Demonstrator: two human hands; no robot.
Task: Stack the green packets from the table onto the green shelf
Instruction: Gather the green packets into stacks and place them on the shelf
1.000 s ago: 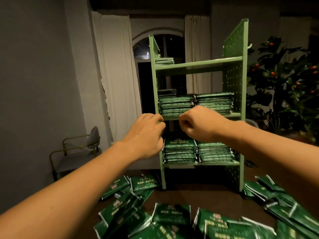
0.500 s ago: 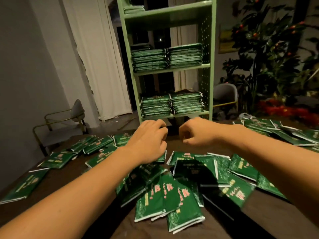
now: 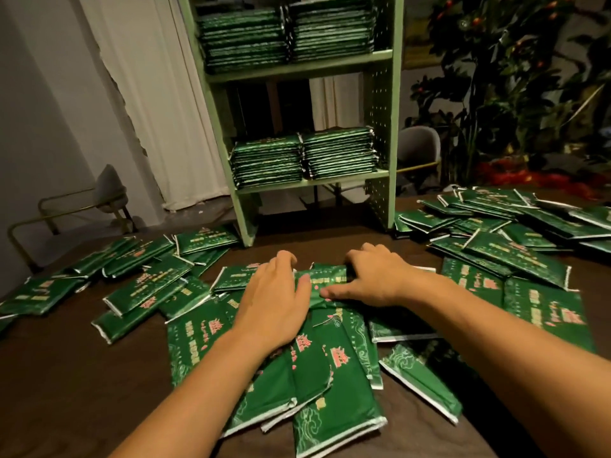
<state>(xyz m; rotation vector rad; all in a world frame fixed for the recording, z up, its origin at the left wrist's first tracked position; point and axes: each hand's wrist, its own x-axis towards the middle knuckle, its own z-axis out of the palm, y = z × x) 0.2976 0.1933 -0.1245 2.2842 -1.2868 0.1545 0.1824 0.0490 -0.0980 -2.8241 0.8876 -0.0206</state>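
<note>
2 bare forearms, no sleeves visible, lead to the left hand [image 3: 274, 299] and right hand [image 3: 373, 279].

Honestly nothing here is coming out readable. The green packets [image 3: 344, 375] lying across the lower half of the frame are showing pink and gold printing plus a little pink building-shaped emblem, but the characters are blurring into blobs and I'm not making out a single word or number. The stacked ones on the green shelf [image 3: 380, 104] at top centre are only showing their edges.
</note>
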